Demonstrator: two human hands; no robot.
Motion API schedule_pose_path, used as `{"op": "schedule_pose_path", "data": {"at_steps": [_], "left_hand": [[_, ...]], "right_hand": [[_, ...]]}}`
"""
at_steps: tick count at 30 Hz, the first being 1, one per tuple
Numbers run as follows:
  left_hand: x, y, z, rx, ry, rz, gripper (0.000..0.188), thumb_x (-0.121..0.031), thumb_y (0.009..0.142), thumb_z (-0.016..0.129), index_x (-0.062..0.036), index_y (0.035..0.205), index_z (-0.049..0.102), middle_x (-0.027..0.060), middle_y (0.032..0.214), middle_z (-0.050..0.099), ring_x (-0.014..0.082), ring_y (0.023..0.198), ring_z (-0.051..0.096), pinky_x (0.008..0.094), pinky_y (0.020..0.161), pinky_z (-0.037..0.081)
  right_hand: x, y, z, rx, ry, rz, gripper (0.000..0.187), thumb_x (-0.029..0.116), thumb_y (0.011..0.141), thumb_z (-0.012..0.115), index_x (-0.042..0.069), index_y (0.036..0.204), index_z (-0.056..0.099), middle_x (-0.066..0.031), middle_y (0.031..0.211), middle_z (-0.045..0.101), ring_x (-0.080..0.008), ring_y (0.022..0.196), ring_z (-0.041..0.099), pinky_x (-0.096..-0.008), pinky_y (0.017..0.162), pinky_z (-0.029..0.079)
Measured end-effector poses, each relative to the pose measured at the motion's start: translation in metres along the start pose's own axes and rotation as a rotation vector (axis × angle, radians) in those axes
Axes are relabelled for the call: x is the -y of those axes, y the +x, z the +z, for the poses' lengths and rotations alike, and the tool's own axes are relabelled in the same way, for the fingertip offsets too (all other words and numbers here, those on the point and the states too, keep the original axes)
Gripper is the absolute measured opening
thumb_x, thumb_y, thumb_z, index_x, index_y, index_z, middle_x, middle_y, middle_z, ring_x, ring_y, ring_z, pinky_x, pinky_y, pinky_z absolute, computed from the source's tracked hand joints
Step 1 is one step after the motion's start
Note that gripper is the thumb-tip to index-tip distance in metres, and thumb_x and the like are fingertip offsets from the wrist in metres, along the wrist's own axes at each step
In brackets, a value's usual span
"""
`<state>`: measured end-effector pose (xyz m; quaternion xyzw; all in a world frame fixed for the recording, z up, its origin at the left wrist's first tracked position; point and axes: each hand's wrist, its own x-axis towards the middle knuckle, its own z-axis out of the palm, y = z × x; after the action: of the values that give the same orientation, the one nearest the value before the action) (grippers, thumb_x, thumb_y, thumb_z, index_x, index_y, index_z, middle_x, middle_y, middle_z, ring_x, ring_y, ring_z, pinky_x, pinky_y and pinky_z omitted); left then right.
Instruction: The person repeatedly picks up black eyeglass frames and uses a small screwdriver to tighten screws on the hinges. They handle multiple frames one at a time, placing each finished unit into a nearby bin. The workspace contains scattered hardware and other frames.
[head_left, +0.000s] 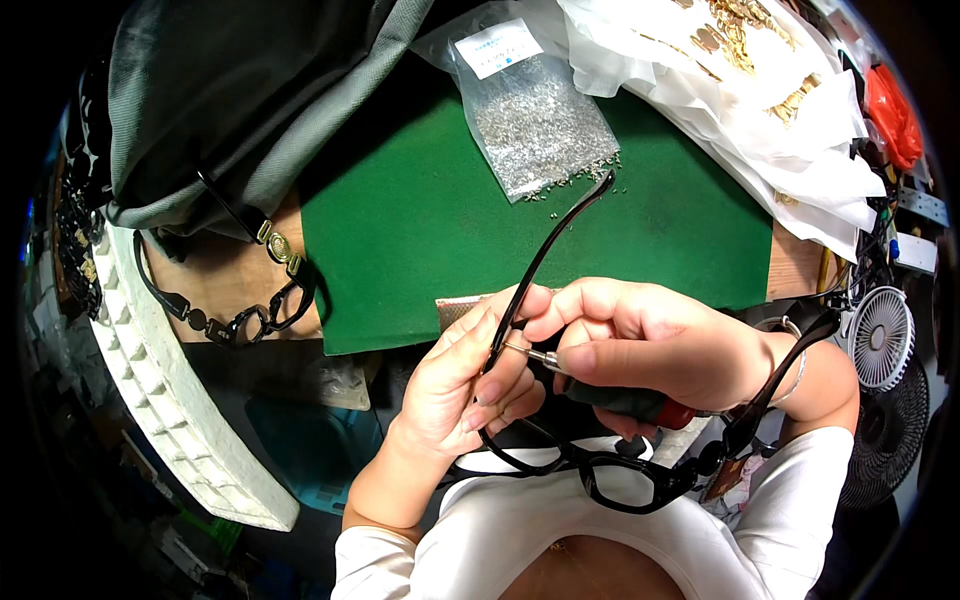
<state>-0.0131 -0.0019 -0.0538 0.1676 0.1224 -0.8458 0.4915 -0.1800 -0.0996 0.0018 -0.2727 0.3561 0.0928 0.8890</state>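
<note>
Black eyeglasses (622, 506) hang in front of my chest, one long temple reaching up past my fingers over the green mat (400, 240). My left hand (450, 385) is closed around that temple near its hinge end. In my right hand (660, 335) is a screwdriver (640, 403) with a dark green and red handle. Its thin metal shaft points left at the temple, by my left fingers. Whether the tip touches a screw is too small to tell. The other temple (780, 390) runs up to the right, beside my right wrist.
A clear bag (540, 125) of tiny metal screws lies on the mat, with loose screws (570, 182) at its mouth. White paper (690, 95) holds gold-coloured parts (735, 40). More black glasses (262, 318), white foam (165, 400), a grey-black cloth (260, 90) and a small fan (882, 338) surround the mat.
</note>
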Motion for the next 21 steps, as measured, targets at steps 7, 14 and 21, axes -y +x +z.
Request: {"op": "schedule_pose_path", "data": {"at_steps": [7,14,21], "left_hand": [[0.001,0.003,-0.004,-0.007,0.048,0.031,0.037,-0.025,0.091,0.039,-0.0019,0.119,0.040,-0.0023,0.051,0.042,0.0042,0.035,0.035,0.0189,0.042,0.033],[0.002,0.006,-0.003,-0.013,0.042,-0.023,0.036,-0.023,0.091,0.038,-0.0022,0.120,0.040,-0.0021,0.052,0.041,0.0041,0.036,0.034,0.0183,0.040,0.033],[-0.008,-0.007,0.002,0.069,0.104,0.142,0.040,-0.025,0.092,0.033,0.0027,0.121,0.036,0.0006,0.050,0.043,0.0063,0.033,0.033,0.0192,0.037,0.030]], "right_hand": [[-0.007,0.004,-0.002,-0.007,0.075,-0.075,0.033,0.021,0.087,0.044,-0.005,0.105,0.036,-0.0094,0.079,0.059,-0.0083,0.046,0.048,-0.0191,0.034,0.036],[-0.007,-0.001,-0.007,-0.014,-0.088,-0.095,0.035,0.024,0.088,0.045,-0.004,0.109,0.038,-0.0044,0.073,0.056,-0.0064,0.047,0.048,-0.0188,0.036,0.037],[-0.015,-0.007,-0.035,-0.304,-0.848,-0.500,0.025,0.015,0.082,0.052,0.002,0.104,0.051,-0.0075,0.079,0.052,-0.0152,0.060,0.052,-0.0251,0.051,0.042]]}}
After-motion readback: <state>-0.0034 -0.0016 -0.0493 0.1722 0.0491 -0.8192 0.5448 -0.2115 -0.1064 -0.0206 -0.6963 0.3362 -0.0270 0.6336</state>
